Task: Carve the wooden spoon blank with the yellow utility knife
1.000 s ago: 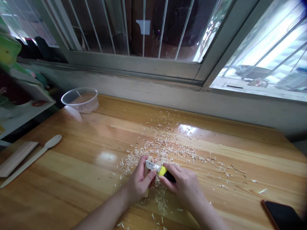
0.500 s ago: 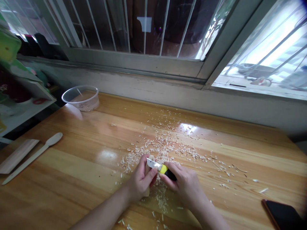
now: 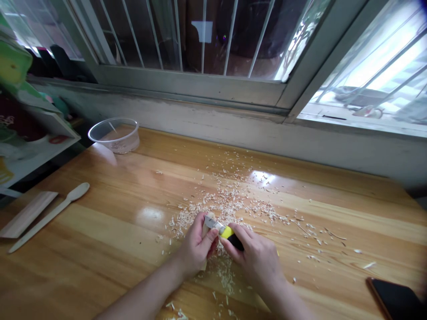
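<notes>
My left hand (image 3: 196, 243) is closed around a pale piece of wood (image 3: 204, 231), most of it hidden by the fingers. In my right hand (image 3: 255, 251) is a yellow and black utility knife (image 3: 230, 234), its blade out and lying across the wood's upper end. My left thumb presses near the base of the blade. Wood shavings (image 3: 227, 204) are scattered on the table beyond and below both hands.
A wooden spoon (image 3: 55, 215) and a flat wood strip (image 3: 28, 214) lie at the left. Behind them stands a clear plastic bowl (image 3: 115, 141) with some shavings inside. A phone (image 3: 396, 298) rests at the lower right. The window wall (image 3: 200, 104) borders the wooden table (image 3: 110, 266) at the back.
The knife blade has shifted and tilted slightly against the wood. Both hands keep their hold, and the whole view has moved a little.
</notes>
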The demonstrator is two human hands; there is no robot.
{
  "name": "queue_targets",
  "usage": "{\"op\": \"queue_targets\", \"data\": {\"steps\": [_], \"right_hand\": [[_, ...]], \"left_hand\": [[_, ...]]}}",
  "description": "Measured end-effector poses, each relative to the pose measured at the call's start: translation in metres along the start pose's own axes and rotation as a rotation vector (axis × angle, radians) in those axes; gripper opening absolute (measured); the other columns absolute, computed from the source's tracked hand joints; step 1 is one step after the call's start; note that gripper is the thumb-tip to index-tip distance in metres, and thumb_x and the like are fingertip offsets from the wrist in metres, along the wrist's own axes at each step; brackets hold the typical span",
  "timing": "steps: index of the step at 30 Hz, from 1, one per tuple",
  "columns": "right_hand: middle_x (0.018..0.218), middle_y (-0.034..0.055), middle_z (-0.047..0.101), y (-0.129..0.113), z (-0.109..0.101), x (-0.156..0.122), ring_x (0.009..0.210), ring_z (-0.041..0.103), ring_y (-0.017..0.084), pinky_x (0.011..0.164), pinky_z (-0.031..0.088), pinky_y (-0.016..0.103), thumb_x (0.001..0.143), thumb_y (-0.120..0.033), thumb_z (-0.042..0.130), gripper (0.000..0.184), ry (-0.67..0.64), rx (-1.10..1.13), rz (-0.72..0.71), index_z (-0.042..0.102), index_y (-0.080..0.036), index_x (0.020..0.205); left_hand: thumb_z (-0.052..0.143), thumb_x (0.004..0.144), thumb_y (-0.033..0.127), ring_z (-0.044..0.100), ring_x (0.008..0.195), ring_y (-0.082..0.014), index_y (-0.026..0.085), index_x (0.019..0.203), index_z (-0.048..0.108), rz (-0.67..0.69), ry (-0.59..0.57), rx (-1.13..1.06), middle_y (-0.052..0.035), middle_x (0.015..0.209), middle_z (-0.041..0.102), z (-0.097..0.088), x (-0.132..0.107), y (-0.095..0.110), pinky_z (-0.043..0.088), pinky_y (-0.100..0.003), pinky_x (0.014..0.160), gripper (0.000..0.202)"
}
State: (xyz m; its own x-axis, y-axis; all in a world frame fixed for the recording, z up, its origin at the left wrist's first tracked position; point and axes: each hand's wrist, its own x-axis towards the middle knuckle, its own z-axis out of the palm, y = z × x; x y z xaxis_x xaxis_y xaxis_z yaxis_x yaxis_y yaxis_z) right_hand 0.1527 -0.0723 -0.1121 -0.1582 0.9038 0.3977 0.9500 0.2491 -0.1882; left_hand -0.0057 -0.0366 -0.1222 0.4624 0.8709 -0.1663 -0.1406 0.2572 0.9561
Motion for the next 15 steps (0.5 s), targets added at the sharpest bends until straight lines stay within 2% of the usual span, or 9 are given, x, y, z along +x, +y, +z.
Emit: {"op": "queue_targets", "data": {"steps": [5,10,15], "right_hand": [[0.071,0.0035,0.069,-0.0035,0.0004,0.0002,0.05,0.061,0.014,0.046,0.035,0.024,0.095,-0.052,0.028,0.048,0.005,0.046,0.055,0.062,-0.019,0.092],[0.068,0.0023,0.067,0.0015,-0.0029,0.0022,0.053,0.062,0.014,0.048,0.037,0.022,0.095,-0.052,0.03,0.046,-0.075,0.127,0.015,0.061,-0.019,0.09],[0.071,0.0042,0.069,0.0026,-0.0048,0.0031,0.053,0.063,0.014,0.047,0.036,0.023,0.095,-0.054,0.028,0.051,-0.072,0.091,-0.002,0.063,-0.019,0.087]], "left_hand": [[0.049,0.084,0.055,0.036,0.039,-0.0055,0.022,0.085,0.038,0.04,0.063,0.036,0.0104,0.051,0.041,0.0018,0.0005,0.001,0.03,-0.016,0.038,0.035],[0.051,0.085,0.051,0.041,0.047,-0.0066,0.022,0.092,0.039,0.038,0.003,0.011,0.0087,0.058,0.043,0.0001,-0.0009,-0.0004,0.035,-0.018,0.045,0.032],[0.049,0.087,0.048,0.044,0.058,-0.0082,0.023,0.101,0.039,0.038,-0.052,-0.045,0.0058,0.071,0.043,-0.0014,-0.0024,0.0009,0.041,-0.021,0.055,0.03]]}}
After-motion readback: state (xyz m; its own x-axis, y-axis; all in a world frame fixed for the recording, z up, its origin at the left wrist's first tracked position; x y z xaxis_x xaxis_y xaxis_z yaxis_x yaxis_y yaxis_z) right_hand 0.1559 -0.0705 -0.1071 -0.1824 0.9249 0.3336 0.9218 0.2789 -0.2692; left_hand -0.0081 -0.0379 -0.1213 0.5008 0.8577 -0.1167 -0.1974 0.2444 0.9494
